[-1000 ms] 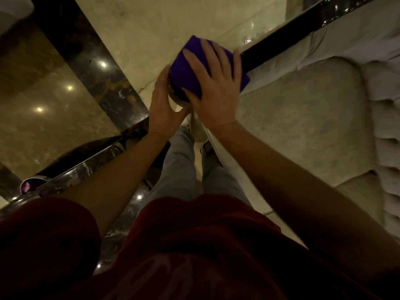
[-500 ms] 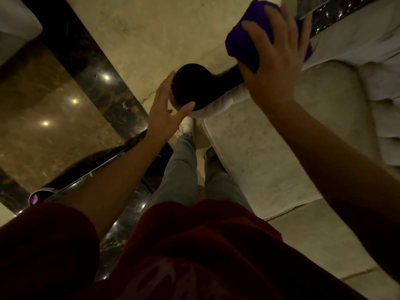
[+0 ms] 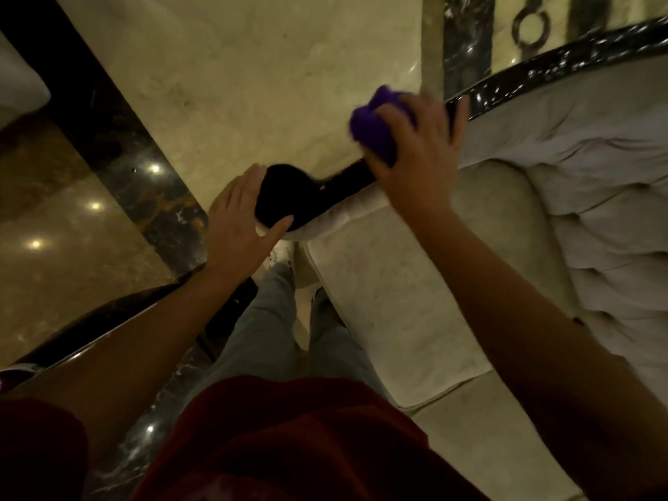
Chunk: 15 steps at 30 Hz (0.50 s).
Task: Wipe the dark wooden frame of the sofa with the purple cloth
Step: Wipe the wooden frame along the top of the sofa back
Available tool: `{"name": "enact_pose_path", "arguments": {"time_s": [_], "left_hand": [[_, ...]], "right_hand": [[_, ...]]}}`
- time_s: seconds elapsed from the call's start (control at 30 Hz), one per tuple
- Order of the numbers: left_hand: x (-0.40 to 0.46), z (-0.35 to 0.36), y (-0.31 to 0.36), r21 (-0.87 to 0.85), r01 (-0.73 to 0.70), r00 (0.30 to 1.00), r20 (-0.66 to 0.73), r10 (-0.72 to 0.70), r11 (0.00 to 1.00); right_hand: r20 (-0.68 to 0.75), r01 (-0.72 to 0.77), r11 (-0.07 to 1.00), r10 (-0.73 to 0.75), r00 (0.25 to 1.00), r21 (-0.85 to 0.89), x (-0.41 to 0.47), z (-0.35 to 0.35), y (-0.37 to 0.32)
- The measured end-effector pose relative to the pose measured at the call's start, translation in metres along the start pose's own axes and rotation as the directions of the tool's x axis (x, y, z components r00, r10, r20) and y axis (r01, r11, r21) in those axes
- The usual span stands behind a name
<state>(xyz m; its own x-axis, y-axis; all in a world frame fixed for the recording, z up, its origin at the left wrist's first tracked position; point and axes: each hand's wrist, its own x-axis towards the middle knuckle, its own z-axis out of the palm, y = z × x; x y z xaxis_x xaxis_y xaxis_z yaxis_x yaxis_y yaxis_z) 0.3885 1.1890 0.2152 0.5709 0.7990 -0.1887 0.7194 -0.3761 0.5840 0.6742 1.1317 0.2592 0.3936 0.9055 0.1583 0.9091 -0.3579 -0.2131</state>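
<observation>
The sofa's dark wooden frame (image 3: 347, 180) runs as a glossy black rail from a round knob end (image 3: 285, 197) at centre up to the top right (image 3: 564, 63). My right hand (image 3: 415, 150) presses the bunched purple cloth (image 3: 376, 128) onto the rail a short way past the knob, fingers spread over it. My left hand (image 3: 238, 222) rests flat against the knob's left side, fingers apart, thumb under it. Part of the rail is hidden under the cloth and hand.
Cream sofa cushions (image 3: 506, 247) fill the right side. Below me are my grey-trousered legs (image 3: 267, 327) and red shirt. Polished marble floor (image 3: 253, 66) with dark bands (image 3: 119, 146) lies left; a glossy dark table edge (image 3: 90, 330) sits at lower left.
My right hand first swept the cloth from the knob up the rail, then came partway back down toward the knob. My left hand stays at the knob.
</observation>
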Motion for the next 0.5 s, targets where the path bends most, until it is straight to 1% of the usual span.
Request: {"name": "enact_pose_path", "arguments": {"time_s": [0.03,0.07,0.13,0.17,0.23,0.3,0.33,0.43,0.47,0.5], "left_hand": [[0.004,0.001,0.006,0.018,-0.013,1.0,0.002,0.013,1.0],[0.008,0.003,0.012,0.034,-0.015,1.0,0.008,0.015,0.999],[0.018,0.008,0.024,0.068,-0.009,1.0,-0.005,0.01,0.998],[0.024,0.011,0.03,0.076,-0.001,1.0,-0.025,0.003,0.997],[0.038,0.014,0.038,0.085,0.049,0.997,-0.056,-0.045,0.995],[0.047,0.014,0.039,0.122,0.101,0.994,-0.05,-0.095,0.987],[0.047,0.014,0.038,0.147,0.104,0.994,-0.038,-0.1,0.984],[0.045,0.014,0.043,0.189,0.085,0.996,-0.025,-0.082,0.978],[0.045,0.015,0.051,0.185,0.066,0.998,-0.028,-0.062,0.981],[0.047,0.017,0.062,0.168,0.039,0.999,-0.032,-0.034,0.985]], "right_hand": [[-0.045,-0.072,0.997,0.071,0.996,-0.019,0.013,-0.008,0.021],[-0.058,-0.134,0.99,0.131,0.99,-0.042,0.023,-0.017,0.037],[-0.016,-0.197,0.977,0.196,0.98,-0.082,0.03,-0.025,0.045],[0.009,-0.185,0.98,0.186,0.982,-0.078,0.027,-0.024,0.036],[0.045,-0.118,0.993,0.118,0.992,-0.002,0.014,-0.016,0.005],[0.054,-0.039,0.995,0.034,0.998,0.087,0.001,-0.005,-0.021],[0.047,-0.003,0.995,-0.002,0.999,0.103,-0.001,-0.002,-0.024],[0.021,0.092,0.993,-0.094,0.995,0.073,0.012,-0.005,0.008],[-0.013,0.081,0.995,-0.08,0.997,0.061,0.023,-0.006,0.025],[-0.053,0.029,0.997,-0.025,0.998,0.067,0.036,-0.009,0.045]]}}
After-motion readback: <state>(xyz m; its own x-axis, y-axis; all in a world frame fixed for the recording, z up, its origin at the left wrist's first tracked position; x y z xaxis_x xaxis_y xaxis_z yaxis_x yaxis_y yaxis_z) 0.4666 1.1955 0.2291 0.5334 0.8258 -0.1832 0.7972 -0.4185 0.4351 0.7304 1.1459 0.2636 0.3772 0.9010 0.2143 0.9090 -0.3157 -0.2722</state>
